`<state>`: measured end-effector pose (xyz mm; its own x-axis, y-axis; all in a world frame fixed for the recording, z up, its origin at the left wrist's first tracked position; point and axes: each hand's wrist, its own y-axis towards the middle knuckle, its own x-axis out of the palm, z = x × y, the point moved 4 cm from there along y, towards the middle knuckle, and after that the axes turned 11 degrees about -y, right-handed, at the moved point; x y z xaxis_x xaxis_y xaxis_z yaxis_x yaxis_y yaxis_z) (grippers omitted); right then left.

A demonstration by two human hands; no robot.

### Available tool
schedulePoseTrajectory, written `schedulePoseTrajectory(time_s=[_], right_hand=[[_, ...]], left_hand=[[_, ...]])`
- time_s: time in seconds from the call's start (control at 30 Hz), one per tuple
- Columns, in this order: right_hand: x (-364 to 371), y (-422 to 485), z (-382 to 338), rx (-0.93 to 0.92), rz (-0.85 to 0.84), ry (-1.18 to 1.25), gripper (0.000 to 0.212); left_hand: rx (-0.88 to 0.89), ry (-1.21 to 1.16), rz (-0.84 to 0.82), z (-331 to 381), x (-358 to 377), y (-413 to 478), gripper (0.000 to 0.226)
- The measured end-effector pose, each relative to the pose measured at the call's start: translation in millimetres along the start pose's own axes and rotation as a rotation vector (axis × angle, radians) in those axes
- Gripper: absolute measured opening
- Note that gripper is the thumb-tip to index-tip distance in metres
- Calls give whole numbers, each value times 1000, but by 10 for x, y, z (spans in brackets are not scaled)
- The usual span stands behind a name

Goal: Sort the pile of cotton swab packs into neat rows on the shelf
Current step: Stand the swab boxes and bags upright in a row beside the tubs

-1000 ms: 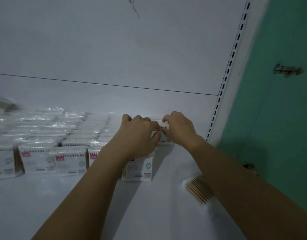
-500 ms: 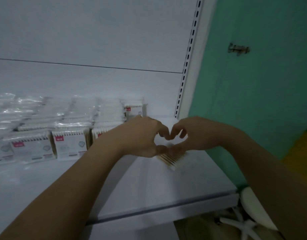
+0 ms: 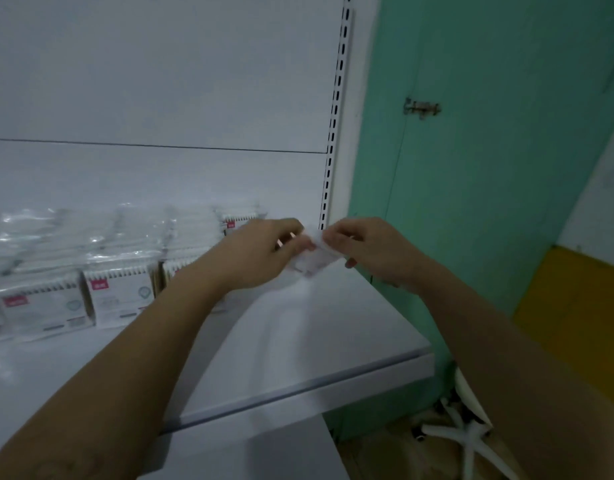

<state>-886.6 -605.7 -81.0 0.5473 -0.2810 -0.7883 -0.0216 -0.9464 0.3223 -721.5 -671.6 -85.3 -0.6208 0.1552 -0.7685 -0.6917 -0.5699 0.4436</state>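
A small white plastic-wrapped cotton swab pack [image 3: 312, 263] is being pinched at opposite edges by the left hand [image 3: 260, 252] and the right hand [image 3: 371, 251]; probably light, slippery.

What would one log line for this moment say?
left hand + right hand: hold one pack | where: over shelf, right of rows | placed: not yet

Glossy plastic packs [image 3: 118, 296] (matt shelf [image 3: 298, 341])
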Motion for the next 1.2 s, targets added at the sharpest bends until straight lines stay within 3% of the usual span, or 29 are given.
schedulePoseTrajectory(time_s=[0.1,0.2,0.33,0.47,0.6,0.73,1.0,1.2], right_hand=[[-68,98,-180,-46,108,195,10],[-46,304,-286,-46,199,151,19],[78,612,-314,-2,227,39,22],[324,891,-291,78,197,-217,31],[612,1166,-293,107,89,-253,34],[765,1345,-260,106,66,-268,33],[1111,1312,-89,85,203,-199,41],[1176,1315,-90,30,140,-221,43]], left_hand=[[-16,-202,286,-45,-253,42,31],[-56,-200,351,-65,-349,17,35],[-120,262,440,-207,-555,-100,34],[-294,444,344,-461,-710,-187,37],[-438,554,198,-571,-700,-230,41],[-455,527,179,-581,-667,-201,40],[-459,519,144,-603,-591,-221,40],[-412,478,208,-590,-587,-182,38]])
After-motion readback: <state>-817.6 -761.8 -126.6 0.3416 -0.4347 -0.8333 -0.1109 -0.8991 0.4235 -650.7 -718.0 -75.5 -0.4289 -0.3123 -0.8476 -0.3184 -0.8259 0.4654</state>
